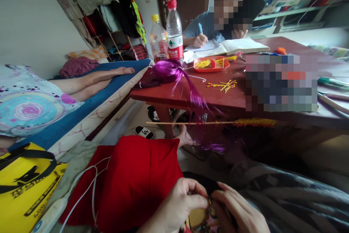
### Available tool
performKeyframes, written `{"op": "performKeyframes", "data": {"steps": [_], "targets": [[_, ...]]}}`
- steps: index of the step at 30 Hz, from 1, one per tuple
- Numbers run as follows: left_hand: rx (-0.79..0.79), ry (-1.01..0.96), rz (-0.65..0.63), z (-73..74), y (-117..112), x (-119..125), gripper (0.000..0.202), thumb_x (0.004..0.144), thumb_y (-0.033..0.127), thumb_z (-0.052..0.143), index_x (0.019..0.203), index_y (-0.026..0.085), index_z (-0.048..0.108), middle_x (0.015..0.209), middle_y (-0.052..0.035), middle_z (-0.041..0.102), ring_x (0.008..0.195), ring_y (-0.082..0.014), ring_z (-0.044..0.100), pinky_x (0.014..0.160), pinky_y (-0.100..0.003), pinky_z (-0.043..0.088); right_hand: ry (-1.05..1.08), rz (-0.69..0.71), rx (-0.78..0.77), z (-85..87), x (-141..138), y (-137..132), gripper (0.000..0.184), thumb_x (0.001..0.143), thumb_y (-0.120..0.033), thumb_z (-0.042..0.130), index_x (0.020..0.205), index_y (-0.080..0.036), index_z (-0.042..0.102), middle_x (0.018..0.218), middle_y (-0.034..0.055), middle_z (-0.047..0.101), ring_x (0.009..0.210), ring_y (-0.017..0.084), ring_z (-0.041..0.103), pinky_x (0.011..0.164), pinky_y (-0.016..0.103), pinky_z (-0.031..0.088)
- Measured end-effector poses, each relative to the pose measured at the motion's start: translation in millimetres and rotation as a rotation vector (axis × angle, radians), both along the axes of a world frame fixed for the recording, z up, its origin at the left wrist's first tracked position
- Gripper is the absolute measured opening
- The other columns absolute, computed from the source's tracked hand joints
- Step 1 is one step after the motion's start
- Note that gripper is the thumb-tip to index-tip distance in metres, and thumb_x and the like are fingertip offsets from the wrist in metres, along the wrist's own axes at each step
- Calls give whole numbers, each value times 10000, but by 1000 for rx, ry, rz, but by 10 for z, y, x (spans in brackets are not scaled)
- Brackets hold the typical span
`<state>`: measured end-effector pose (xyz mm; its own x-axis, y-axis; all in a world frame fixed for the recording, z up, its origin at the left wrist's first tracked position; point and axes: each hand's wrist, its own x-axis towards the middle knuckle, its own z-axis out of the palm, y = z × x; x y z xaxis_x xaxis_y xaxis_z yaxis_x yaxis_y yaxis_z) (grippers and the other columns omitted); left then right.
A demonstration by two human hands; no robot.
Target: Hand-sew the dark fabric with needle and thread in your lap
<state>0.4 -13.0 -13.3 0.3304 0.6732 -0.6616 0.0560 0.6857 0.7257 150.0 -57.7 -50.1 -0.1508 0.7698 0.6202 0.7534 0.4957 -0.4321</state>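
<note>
The left hand [184,202] pinches a tiny yellowish piece [209,200] between thumb and forefinger; the right hand [241,209] curls close at its other side, whether gripping I cannot tell; a tan patterned object [198,218] lies just below both; beyond, purple strands [167,69] drape off the counter [155,94]

Two foreground hands [177,204], two bottles [175,31], one tray [211,69], one yellow bag [29,182]

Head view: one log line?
left hand: pinched, contents unclear | right hand: close beside left | table: orange tray, purple strands overhanging
</note>
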Motion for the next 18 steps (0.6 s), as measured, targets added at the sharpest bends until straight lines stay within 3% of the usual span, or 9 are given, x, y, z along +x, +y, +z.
{"op": "performKeyframes", "data": {"steps": [8,12,18], "targets": [[60,49,-124,74,87,29,109,511,107,562,611,143,535,550,43,530,584,-102,459,606,-244,311,51,57,118,186,-20,89,224,887,-144,350,768,-204,530,539,-39,648,568,115,677,664,178,559],[54,-36,-128,49,101,37,132,544,167,640,614,142,531,532,20,574,558,-105,504,593,-243,330,14,71,77,85,19,65,190,887,-163,386,782,-195,541,587,-32,659,634,112,684,757,174,535],[-117,-186,-25,-40,97,30,297,466,201,766,678,118,576,496,13,600,466,-79,523,530,-213,337,-25,113,31,-55,80,30,133,858,-124,414,854,-187,531,649,-20,676,717,130,688,813,197,518]]}}
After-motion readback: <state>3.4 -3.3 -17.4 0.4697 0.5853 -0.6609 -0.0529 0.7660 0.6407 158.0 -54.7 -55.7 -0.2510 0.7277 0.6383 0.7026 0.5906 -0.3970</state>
